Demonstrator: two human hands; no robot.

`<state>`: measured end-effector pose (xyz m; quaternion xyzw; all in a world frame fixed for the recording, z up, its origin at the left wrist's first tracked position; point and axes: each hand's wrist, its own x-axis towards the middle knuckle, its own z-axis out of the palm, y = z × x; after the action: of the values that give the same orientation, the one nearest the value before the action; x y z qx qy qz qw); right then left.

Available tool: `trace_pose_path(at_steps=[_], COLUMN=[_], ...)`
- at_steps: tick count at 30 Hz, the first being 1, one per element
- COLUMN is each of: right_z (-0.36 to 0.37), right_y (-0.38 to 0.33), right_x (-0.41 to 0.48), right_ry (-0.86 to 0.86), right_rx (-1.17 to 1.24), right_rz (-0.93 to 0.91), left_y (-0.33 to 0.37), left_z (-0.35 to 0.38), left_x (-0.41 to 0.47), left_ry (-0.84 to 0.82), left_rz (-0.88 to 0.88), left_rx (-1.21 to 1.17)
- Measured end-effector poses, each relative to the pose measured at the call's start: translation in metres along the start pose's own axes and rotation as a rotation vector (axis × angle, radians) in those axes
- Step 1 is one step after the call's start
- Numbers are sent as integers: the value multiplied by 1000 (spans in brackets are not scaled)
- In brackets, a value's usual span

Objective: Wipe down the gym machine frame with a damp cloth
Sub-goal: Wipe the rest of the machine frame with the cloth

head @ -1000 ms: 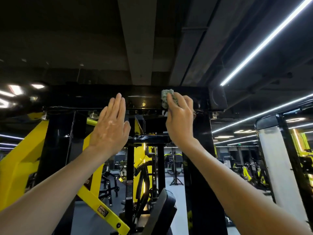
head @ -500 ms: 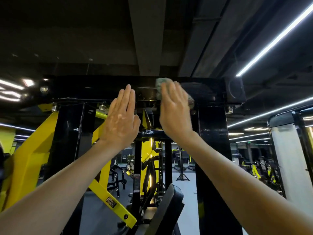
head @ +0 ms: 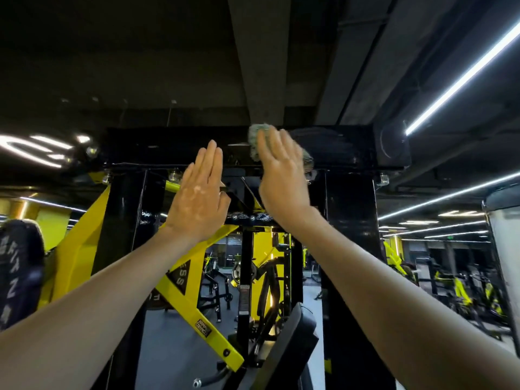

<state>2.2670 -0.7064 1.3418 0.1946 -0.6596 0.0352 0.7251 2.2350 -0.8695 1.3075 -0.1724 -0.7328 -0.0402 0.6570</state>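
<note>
The gym machine's black top crossbeam (head: 174,147) runs overhead, carried on black uprights (head: 349,249). My right hand (head: 281,175) is raised with straight fingers and presses a grey-green cloth (head: 254,139) flat against the beam's front face; most of the cloth is hidden behind the hand, with an edge showing at the right (head: 308,159). A dull smear (head: 337,139) marks the beam to the right of the cloth. My left hand (head: 199,198) is held up flat beside it, fingers together, just below the beam and holding nothing.
Yellow frame arms (head: 194,305) slope down behind my left forearm. A black padded seat back (head: 284,350) stands below centre. A weight plate (head: 17,274) is at the left edge. A white column (head: 506,263) and other machines (head: 461,291) fill the right.
My right hand went from gripping the cloth to pressing it flat and slid it left and up along the beam. The view shifted; my left hand kept its flat pose.
</note>
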Motion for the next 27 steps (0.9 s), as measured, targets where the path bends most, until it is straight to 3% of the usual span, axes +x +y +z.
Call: trace_pose_path(at_steps=[4, 8, 11, 15, 18, 20, 24, 27], right_z=[-20, -40, -23, 7, 0, -9, 2, 32], right_y=[25, 67, 40, -12, -2, 14, -5, -56], right_x=[6, 0, 2, 5, 5, 2, -1, 9], right_ry=[-124, 6, 60, 18, -58, -33, 152, 162], right_rx=[-27, -97, -81, -21, -40, -83, -65, 21], right_rz=[-88, 119, 207, 21, -66, -15, 272, 201], left_y=[-2, -8, -19, -35, -51, -64, -87, -93], left_z=[-2, -2, -2, -2, -4, -8, -8, -2], left_x=[0, 1, 1, 6, 9, 9, 3, 1], left_ry=[-16, -29, -23, 13, 26, 46, 48, 54], left_rz=[5, 45, 99, 138, 93, 77, 83, 103], left_rx=[-9, -42, -15, 28, 27, 38, 37, 26])
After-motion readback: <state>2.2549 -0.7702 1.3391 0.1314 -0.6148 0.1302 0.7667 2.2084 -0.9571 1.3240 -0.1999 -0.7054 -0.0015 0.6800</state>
